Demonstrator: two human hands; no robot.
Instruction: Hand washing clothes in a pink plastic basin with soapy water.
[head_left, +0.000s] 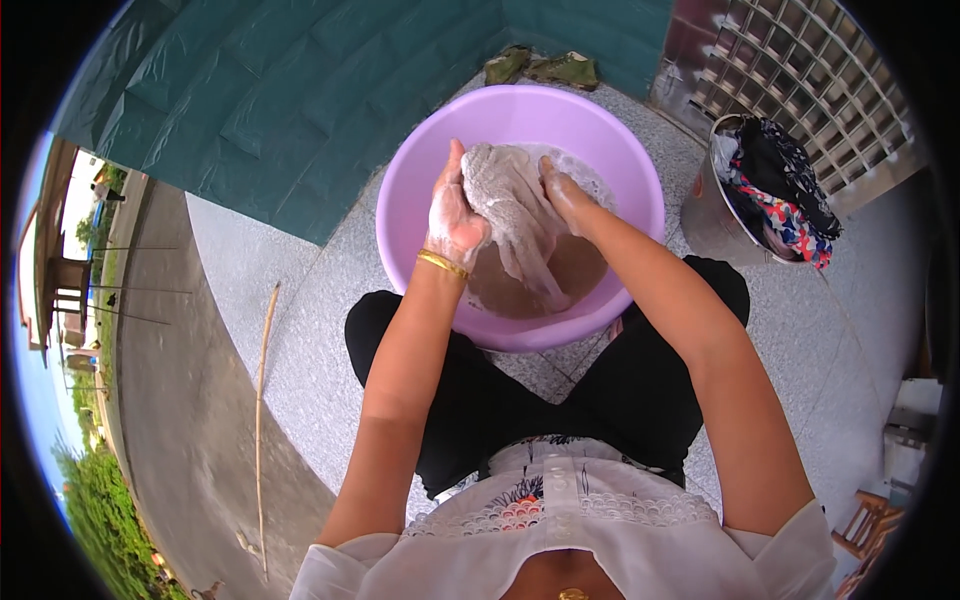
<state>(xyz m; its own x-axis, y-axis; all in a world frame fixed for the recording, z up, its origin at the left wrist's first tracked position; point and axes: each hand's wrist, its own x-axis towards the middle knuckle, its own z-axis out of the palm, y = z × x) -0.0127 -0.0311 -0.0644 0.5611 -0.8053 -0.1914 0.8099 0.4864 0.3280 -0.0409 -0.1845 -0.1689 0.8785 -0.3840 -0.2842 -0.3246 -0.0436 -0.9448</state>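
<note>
Soapy light-coloured cloth (510, 195) hangs bunched between my two hands, its lower end reaching the murky, sudsy water (581, 266) in a large purple plastic basin (427, 142). My left hand (456, 206), coated in suds and with a gold bangle at the wrist, presses the cloth from its left side, the fingers pointing up. At the cloth's right side is my right hand (564, 196), its thumb up and suds on it; the rest of its fingers are hidden behind the fabric. The basin stands on the floor between my knees.
A metal bucket (724, 217) filled with dark and patterned clothes (784, 180) stands right of the basin, near a metal lattice gate (802, 82). Green rags (559, 69) lie behind the basin by the dark green tiled wall (285, 112). A long stick (261, 405) lies at left.
</note>
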